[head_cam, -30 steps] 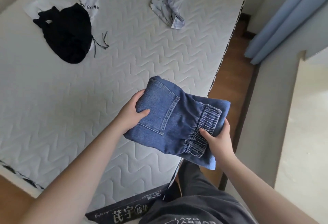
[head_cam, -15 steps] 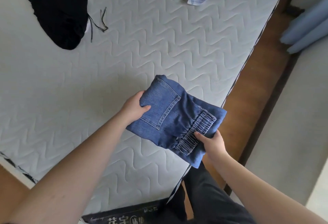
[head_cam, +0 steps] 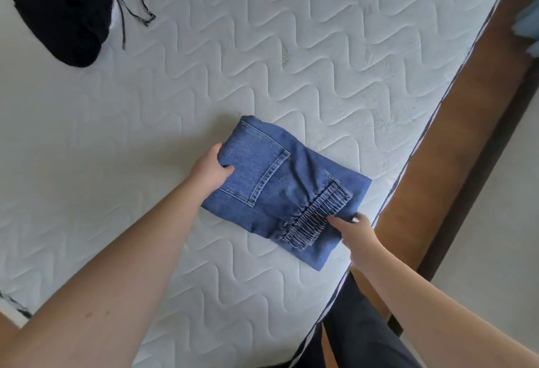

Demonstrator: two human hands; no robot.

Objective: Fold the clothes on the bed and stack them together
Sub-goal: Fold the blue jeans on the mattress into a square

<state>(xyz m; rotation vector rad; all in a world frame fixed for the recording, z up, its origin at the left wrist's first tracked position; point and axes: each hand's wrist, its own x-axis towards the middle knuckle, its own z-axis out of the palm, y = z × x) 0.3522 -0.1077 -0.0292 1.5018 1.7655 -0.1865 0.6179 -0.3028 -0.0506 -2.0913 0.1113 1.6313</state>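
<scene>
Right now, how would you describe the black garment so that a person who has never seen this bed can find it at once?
Start from the white quilted mattress and look to its far left corner. The black garment lies there in a crumpled heap, partly cut off by the picture's edge, with thin dark drawstrings trailing beside it. Unlike the folded blue jeans between the hands, it is unfolded and nobody touches it.

A white quilted mattress (head_cam: 291, 46) carries the clothes: folded blue jeans (head_cam: 280, 189) lie near its right edge, and a crumpled black garment (head_cam: 64, 9) with loose drawstrings lies well apart at the far left corner
</scene>
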